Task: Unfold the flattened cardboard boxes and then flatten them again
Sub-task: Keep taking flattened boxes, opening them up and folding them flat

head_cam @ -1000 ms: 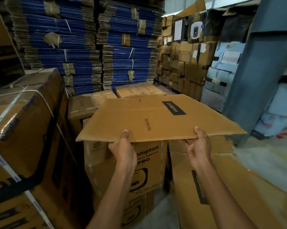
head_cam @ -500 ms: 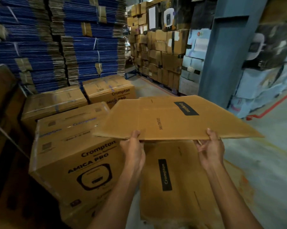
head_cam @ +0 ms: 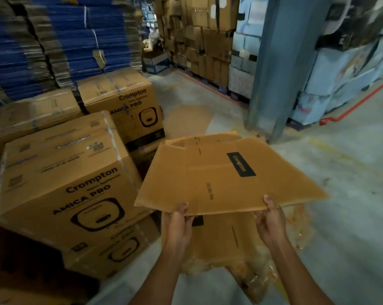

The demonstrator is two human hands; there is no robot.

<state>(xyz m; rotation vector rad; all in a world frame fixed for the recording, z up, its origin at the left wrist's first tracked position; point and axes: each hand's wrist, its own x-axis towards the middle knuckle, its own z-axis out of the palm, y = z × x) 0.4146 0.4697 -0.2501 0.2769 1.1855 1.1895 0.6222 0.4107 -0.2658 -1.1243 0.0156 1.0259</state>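
Note:
A flattened brown cardboard box (head_cam: pixel 221 175) with a black "Crompton" label hangs level in front of me, above the floor. My left hand (head_cam: pixel 177 221) pinches its near edge left of centre, thumb on top. My right hand (head_cam: pixel 271 219) grips the same edge further right, thumb on top too. Below the held box, more flattened cardboard (head_cam: pixel 225 243) lies on the floor, partly hidden by my hands. Another flat sheet (head_cam: pixel 187 119) lies farther off on the floor.
Sealed "Crompton Amica Pro" cartons (head_cam: pixel 62 172) are stacked at my left. Tall bundles of blue flattened cartons (head_cam: pixel 60 40) rise behind them. A blue-grey pillar (head_cam: pixel 274 69) stands ahead on the right, with stacked boxes (head_cam: pixel 199 36) behind. Bare concrete floor (head_cam: pixel 351 172) stretches right, with a red line (head_cam: pixel 357 102).
The view has swung right, from the carton stacks to the open floor. Both hands keep the same hold on the flat box, which now hangs lower over the floor cardboard.

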